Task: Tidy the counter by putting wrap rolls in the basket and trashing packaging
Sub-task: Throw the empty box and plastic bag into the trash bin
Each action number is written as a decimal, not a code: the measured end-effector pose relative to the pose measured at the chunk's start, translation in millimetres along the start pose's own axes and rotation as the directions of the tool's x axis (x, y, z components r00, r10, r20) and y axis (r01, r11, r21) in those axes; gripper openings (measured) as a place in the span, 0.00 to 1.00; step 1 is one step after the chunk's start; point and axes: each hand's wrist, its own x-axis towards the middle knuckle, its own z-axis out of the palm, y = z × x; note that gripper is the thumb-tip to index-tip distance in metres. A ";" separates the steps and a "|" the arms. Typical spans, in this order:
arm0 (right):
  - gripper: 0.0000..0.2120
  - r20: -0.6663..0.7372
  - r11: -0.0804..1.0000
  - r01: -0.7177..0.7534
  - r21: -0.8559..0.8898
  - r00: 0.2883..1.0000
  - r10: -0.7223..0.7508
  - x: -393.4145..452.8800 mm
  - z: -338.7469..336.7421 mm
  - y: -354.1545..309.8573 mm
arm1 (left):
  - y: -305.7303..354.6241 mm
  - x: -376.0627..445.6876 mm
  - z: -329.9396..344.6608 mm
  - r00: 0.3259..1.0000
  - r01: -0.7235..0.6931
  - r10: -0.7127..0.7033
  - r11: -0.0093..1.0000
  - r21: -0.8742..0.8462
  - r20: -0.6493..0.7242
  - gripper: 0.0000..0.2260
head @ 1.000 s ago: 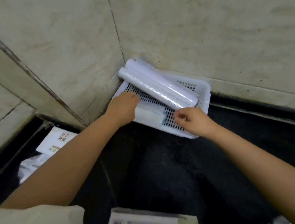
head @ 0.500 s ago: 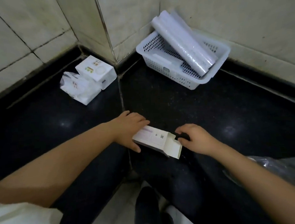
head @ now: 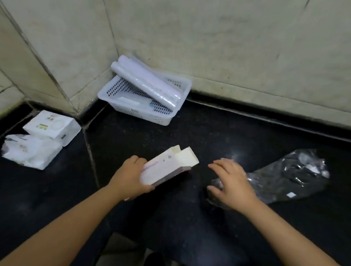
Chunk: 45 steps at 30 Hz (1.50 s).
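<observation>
Two white wrap rolls (head: 146,82) lie slanted across the white perforated basket (head: 164,119) in the wall corner, their far ends sticking out over its rim. My left hand (head: 130,178) grips a long white empty carton (head: 166,167) with an open end flap, lifted a little above the black counter. My right hand (head: 232,179) is spread open, fingers resting on the near end of a crumpled clear plastic bag (head: 289,174) that lies to the right.
Two white packages (head: 42,138) lie at the left by the wall. The black counter (head: 221,135) meets tiled walls at the back and left. Its front edge drops away at the bottom of the view.
My hands left the basket and came back to the counter's front. The left took hold of the white carton and lifted it; the right let go of it and moved onto the plastic bag.
</observation>
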 end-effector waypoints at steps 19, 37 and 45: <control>0.06 -0.208 0.664 -0.726 -0.179 0.688 0.696 -137.8 -70.2 67.9 | 189.6 46.3 10.9 0.962 -0.265 0.270 0.956 -0.126 0.024 0.23; 0.10 -0.515 -0.268 -0.861 0.432 -0.479 0.710 -617.4 -156.4 -23.1 | 537.3 -287.7 140.8 0.312 -0.908 0.897 0.379 -0.180 0.314 0.26; 0.09 -0.310 -0.247 -0.501 0.829 -0.780 0.544 -855.5 -126.6 -106.7 | 623.9 -543.1 257.6 -0.003 -0.963 0.901 0.115 -0.245 0.435 0.25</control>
